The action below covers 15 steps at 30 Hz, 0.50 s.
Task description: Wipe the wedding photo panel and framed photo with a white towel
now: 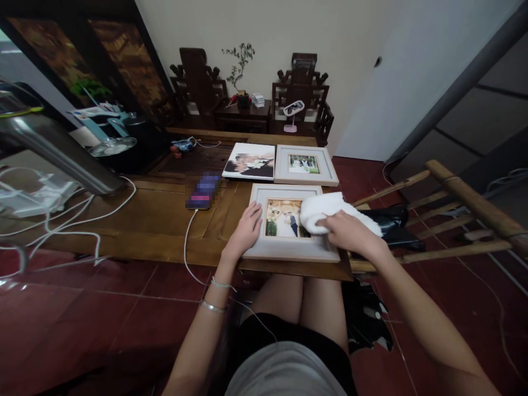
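A light wooden picture frame (297,252) with a wedding photo lies flat near the front edge of the wooden table (157,236). My left hand (246,228) rests along its left side, fingers stretched out over the border. In my right hand (344,234) is a white cloth (325,209), pressed on the right part of the frame and covering that edge of the photo. Behind it lie a second framed photo (304,164) and a photo panel (249,161), side by side and touching or nearly so.
A phone (202,191) with a white charging cable (187,247) lies left of the frame. Further left stand a large steel flask (70,143) and tangled white cords (82,225). A wooden chair (437,220) is at the right. Dark carved chairs (202,82) stand by the wall.
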### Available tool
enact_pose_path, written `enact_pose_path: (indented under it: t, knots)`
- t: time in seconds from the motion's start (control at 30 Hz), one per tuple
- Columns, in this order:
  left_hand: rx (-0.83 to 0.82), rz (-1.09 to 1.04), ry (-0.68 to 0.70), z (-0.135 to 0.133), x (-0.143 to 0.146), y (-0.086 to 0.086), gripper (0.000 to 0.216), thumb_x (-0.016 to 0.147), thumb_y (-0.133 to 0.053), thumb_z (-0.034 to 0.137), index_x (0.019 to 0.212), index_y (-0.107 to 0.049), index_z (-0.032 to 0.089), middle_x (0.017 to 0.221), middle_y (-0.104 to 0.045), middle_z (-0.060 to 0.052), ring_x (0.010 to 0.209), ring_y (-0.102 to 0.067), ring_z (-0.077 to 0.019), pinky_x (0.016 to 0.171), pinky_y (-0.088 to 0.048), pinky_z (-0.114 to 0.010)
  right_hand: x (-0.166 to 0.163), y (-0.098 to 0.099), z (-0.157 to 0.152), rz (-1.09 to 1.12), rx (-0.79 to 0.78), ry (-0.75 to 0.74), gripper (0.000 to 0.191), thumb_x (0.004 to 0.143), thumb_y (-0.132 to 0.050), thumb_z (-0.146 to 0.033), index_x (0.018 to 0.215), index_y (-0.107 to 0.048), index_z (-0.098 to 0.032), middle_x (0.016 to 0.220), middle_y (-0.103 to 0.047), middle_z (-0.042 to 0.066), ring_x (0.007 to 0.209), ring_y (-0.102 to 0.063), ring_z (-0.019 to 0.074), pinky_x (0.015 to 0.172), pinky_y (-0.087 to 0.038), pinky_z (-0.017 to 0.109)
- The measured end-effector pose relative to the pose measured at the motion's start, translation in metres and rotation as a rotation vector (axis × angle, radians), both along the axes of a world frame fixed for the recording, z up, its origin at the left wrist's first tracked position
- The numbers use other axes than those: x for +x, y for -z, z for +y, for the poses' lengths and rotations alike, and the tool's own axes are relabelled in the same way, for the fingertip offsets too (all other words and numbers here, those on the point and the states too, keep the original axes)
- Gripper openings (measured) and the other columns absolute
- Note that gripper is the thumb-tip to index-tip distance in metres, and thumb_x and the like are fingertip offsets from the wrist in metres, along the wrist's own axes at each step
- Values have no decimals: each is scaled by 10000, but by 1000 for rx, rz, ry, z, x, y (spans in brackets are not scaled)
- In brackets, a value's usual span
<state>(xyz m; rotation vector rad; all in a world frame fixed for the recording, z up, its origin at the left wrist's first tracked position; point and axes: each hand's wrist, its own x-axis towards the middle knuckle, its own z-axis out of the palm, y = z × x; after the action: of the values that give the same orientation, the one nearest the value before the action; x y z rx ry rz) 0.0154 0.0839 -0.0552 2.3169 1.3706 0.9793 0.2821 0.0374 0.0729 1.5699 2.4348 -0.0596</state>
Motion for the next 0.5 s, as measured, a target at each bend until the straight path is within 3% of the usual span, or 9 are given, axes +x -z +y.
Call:
enact_pose_path:
  t: [0.1,0.2,0.33,0.4,0.5]
  knots:
    - [13,-8,-3,0,0,1,379,922,-389,234,1221,-560,78,1330,-523,-173,1348,-354,-261,1122,-302,-459,-10,8,40,49,117,-50,499,724,-424,-18,1167,-615,-146,1205,-604,188,1079,-578,295,937,-361,426]
    - [18,-11,-10,0,0,1,380,919,-399,235,1228,-557,78,1331,-525,-165,1347,-357,-257,1124,-302,-450,-41,24,76,153,199,-203,479,735,-452,-16,1161,-617,-160,1368,-481,170,1245,-454,274,1038,-275,448]
    - [13,-18,-14,-1,0,-2,368,914,-409,228,1220,-566,97,1331,-529,-153,1348,-359,-256,1114,-319,-460,-88,44,104,173,210,-366,425,751,-472,-9,1103,-648,-170,1337,-523,127,1346,-321,253,1080,-214,472]
    - [9,-22,-9,-1,0,-3,359,913,-413,228,1215,-574,120,1328,-536,-138,1349,-359,-254,1110,-325,-468,-99,49,109,158,194,-349,413,756,-471,-10,1095,-653,-162,1269,-575,143,1339,-338,243,1067,-240,454]
    - [1,-14,5,-2,0,-4,368,915,-409,231,1222,-568,106,1336,-531,-144,1353,-353,-259,1113,-317,-471,-89,47,107,140,200,-253,404,762,-472,-31,1089,-665,-167,1255,-578,171,1263,-444,246,1043,-275,432]
